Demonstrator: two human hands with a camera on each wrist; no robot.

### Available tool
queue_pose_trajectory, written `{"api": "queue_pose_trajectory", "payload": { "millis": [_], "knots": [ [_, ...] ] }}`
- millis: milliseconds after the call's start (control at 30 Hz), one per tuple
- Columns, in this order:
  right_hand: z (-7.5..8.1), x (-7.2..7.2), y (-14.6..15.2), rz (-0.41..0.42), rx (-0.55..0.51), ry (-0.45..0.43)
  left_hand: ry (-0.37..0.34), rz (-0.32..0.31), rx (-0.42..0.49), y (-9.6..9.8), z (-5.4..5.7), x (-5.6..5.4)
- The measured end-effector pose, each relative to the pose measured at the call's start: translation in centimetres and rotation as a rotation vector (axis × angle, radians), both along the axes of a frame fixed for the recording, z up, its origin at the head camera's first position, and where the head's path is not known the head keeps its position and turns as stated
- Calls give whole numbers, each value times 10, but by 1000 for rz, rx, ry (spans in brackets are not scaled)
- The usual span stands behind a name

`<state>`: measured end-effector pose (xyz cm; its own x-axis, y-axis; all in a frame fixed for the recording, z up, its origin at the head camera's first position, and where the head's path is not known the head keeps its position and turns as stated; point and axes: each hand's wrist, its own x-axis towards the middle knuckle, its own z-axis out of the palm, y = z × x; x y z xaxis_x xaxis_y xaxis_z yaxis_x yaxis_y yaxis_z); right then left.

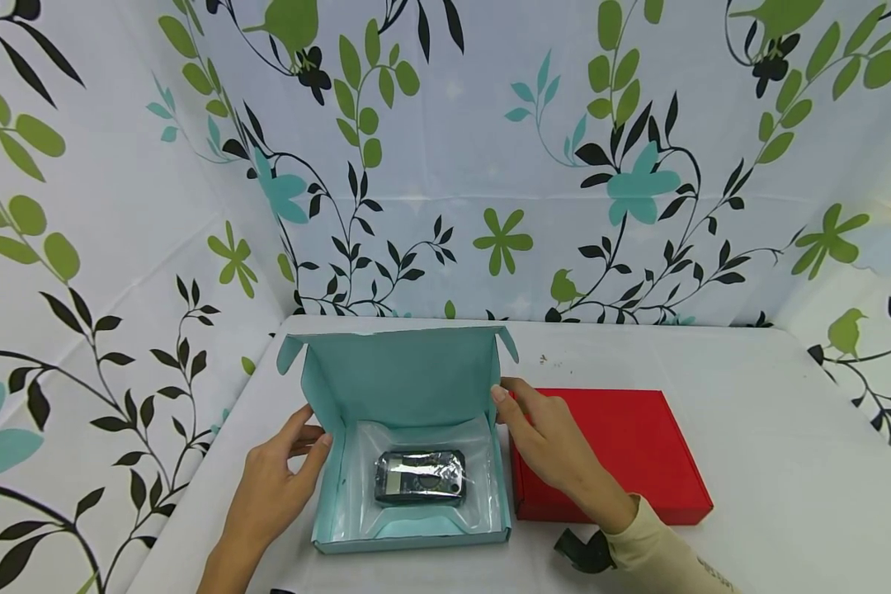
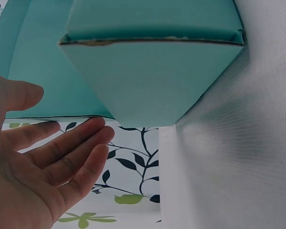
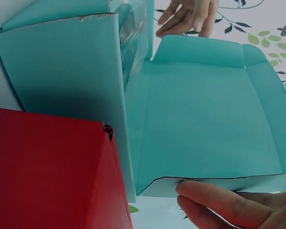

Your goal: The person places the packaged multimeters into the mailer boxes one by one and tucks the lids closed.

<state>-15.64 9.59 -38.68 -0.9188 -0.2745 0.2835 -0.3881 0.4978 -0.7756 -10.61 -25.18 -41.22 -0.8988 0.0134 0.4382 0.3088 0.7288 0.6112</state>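
Note:
A teal cardboard box point(image 1: 408, 546) stands with its lid point(image 1: 401, 371) raised. Inside it, a dark device point(image 1: 419, 477) with a shiny face lies in clear plastic wrap point(image 1: 483, 470). My left hand point(image 1: 275, 478) is beside the box's left side, fingers loosely spread. In the left wrist view its fingertips point(image 2: 105, 133) are close to the lid's edge; contact is unclear. My right hand point(image 1: 553, 437) holds the lid's right edge, its thumb on the inner side and its fingers point(image 3: 219, 202) along the outside of the side flap.
A closed red box point(image 1: 616, 454) lies on the white table point(image 1: 787, 462), close against the teal box's right side. A black object point(image 1: 585, 551) is beside the right sleeve point(image 1: 661, 549). Behind the table hangs a leaf-patterned cloth point(image 1: 453, 165).

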Motion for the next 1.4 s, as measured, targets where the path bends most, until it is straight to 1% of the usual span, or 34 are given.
{"api": "queue_pose_trajectory", "payload": {
  "millis": [200, 400, 467, 800, 1233, 1400],
  "knots": [
    [2, 0, -1, 2, -9, -9, -21, 4, -8, 0, 3, -2],
    [4, -1, -2, -3, 4, -39, -84, 24, -18, 0, 7, -3],
    [4, 0, -2, -4, 8, -46, -93, 25, -20, 0, 7, -2],
    [2, 5, -3, -8, 6, -59, -84, 20, -39, -1, 6, -2],
    [-2, 8, -3, 6, 8, -29, -96, -4, -30, -3, 5, -3],
    [-3, 9, -3, 6, 17, -25, -110, -2, -32, -4, 4, -2]
  ]
}}
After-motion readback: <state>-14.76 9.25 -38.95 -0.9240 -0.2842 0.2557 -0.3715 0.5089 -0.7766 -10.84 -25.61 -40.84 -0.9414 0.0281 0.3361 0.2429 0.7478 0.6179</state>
